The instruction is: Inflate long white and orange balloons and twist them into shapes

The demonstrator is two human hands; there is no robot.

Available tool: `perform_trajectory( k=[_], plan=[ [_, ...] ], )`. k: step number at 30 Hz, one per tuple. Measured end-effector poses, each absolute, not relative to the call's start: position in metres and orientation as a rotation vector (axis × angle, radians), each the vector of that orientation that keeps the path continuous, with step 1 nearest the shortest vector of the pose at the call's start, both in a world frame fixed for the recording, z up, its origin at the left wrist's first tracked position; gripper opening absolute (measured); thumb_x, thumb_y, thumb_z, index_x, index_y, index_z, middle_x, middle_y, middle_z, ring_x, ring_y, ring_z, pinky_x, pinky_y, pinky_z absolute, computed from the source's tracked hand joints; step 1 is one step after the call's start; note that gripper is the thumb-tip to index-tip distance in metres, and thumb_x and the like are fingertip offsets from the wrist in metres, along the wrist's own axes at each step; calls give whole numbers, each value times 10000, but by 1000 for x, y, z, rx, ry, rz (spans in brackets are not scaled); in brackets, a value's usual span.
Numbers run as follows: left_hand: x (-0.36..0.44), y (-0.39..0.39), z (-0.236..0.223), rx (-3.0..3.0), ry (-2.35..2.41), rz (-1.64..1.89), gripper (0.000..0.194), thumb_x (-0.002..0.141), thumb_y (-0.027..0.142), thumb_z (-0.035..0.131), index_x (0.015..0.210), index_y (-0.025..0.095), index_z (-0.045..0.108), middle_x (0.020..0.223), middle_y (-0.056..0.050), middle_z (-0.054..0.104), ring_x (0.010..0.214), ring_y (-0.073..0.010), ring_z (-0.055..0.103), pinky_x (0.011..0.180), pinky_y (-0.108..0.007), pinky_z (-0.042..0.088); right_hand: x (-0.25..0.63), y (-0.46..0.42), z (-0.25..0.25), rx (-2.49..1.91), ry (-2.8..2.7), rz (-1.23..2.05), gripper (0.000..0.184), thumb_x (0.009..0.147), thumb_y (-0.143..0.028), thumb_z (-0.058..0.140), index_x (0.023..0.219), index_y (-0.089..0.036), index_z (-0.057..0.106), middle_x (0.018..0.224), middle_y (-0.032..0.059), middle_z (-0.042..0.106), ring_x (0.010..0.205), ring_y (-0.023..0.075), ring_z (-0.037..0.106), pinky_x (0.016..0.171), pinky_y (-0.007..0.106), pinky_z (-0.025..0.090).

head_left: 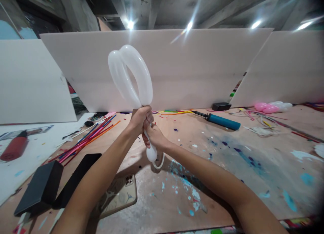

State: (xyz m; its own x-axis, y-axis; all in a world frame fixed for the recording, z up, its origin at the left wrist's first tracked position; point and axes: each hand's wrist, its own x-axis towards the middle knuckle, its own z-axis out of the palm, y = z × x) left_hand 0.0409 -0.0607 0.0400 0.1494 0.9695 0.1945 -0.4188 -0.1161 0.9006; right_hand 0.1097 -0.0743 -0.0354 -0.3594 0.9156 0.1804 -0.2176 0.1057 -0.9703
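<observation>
A long white balloon (144, 72) is bent into a tall loop above my hands, with its two sides meeting at my grip. My left hand (141, 117) is closed around the base of the loop. Just below and to the right, my right hand (154, 138) is closed on the lower part of the same balloon, touching the left. Under the right hand hangs a short inflated bulb that runs into a thin, uninflated white tail curving over the table. My fingers hide the part of the balloon between loop and bulb.
A blue hand pump (224, 121) lies at the back right, near a black box (221, 107). Uninflated coloured balloons (86, 139) lie at left, beside dark blocks (40, 186). A phone (118, 195) rests by my left forearm. White boards (177, 68) stand behind.
</observation>
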Motion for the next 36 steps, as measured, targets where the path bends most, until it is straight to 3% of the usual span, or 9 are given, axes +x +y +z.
perform_trajectory(
  k=[7,12,15,17,20,22,29,34,36],
  plan=[
    [43,-61,39,1043,702,1331,307,586,79,485,403,198,270,356,50,237,317,-46,242,343,-197,198,109,-74,-36,-757,-1322,1479,678,643,-850,557,524,-229,312,330,-112,249,251,37,226,265,206,197],
    [35,-58,39,1121,667,1272,306,621,95,531,419,184,318,377,46,294,343,-43,306,364,-187,255,119,-73,-32,-711,-1244,1716,630,612,-785,673,627,-189,470,424,-45,494,341,108,480,371,259,465],
    [27,-54,41,1104,612,1296,316,637,109,576,453,182,331,395,63,289,354,-37,313,370,-177,276,125,-72,-32,-591,-1229,1977,610,737,-769,579,813,-165,551,585,1,615,463,127,590,487,274,540],
    [23,-51,42,1051,594,1319,317,622,94,578,469,185,316,398,80,251,344,-28,276,356,-169,250,126,-73,-33,-613,-1238,2097,646,849,-782,350,868,-169,552,574,0,597,435,123,574,426,243,494],
    [24,-48,43,999,585,1309,317,593,71,563,489,187,287,411,95,213,340,-16,221,342,-159,208,122,-77,-35,-755,-1220,2078,698,882,-773,148,790,-180,505,469,-37,483,321,96,447,307,191,339],
    [26,-48,43,987,581,1297,322,584,69,555,499,187,268,422,98,201,344,-13,195,339,-156,192,119,-80,-34,-797,-1230,2003,700,861,-795,151,738,-185,471,442,-47,448,296,83,393,294,182,292],
    [34,-52,40,991,621,1371,352,560,67,542,523,199,218,450,99,142,361,-19,167,357,-168,192,117,-83,-33,-786,-1256,1926,667,823,-826,278,677,-198,448,418,-64,418,290,77,347,288,192,295],
    [43,-48,26,1032,687,1417,380,563,84,522,523,207,165,471,92,114,380,-16,125,370,-180,118,113,-81,-30,-861,-1126,1808,626,871,-732,391,543,-223,229,365,-113,191,280,34,179,277,168,205],
    [44,-46,23,1051,695,1416,387,557,87,515,522,210,149,471,90,102,385,-19,118,375,-189,104,111,-81,-29,-858,-1126,1800,637,858,-734,416,537,-227,203,367,-115,182,283,26,167,277,165,181]
  ],
)
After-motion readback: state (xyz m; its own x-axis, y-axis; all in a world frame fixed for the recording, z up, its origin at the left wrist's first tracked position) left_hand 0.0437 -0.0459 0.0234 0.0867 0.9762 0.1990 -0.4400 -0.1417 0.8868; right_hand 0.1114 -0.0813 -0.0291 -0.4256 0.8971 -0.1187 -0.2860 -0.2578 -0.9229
